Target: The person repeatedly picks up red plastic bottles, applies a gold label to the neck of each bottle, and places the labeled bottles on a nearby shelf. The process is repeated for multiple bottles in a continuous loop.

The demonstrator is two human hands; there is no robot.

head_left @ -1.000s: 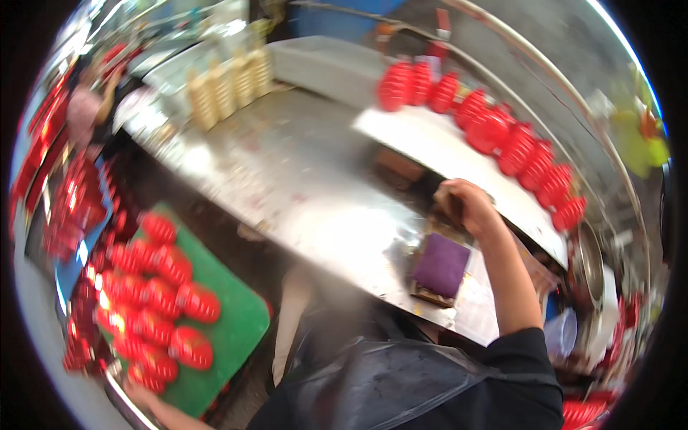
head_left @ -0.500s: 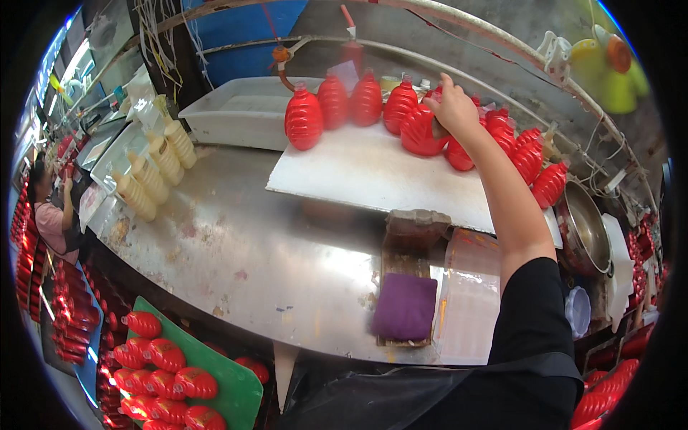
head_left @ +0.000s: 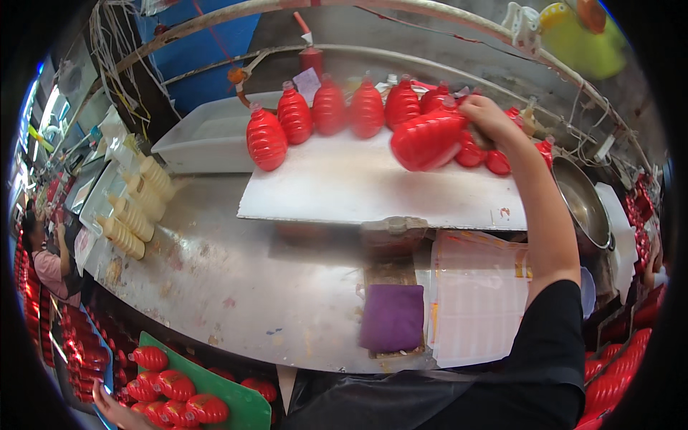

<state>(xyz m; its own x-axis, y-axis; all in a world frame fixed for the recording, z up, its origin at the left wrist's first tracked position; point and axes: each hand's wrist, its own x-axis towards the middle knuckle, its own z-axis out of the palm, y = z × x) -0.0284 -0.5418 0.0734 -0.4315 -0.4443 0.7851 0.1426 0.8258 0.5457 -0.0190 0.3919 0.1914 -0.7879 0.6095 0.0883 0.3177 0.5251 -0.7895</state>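
Observation:
My right hand (head_left: 489, 118) reaches up to the white board (head_left: 358, 193) and grips a ribbed red bottle (head_left: 428, 140) by its neck, tilted on its side above the board. A row of several upright red bottles (head_left: 330, 106) stands along the board's far edge. My left hand (head_left: 118, 410) shows at the bottom left, fingers apart, next to red bottles lying on a green tray (head_left: 240, 401); whether it touches one is unclear.
A purple pad (head_left: 392, 317) lies on a steel table (head_left: 236, 279) beside a clear plastic lid (head_left: 476, 301). Cream-coloured bottles (head_left: 132, 215) lie at the left. A white tub (head_left: 208, 136), a metal pot (head_left: 584, 204) and another person (head_left: 43, 261) are around.
The view has swung upward. My right hand went from the purple pad up to the board and took hold of a red bottle, which now hangs tilted in it.

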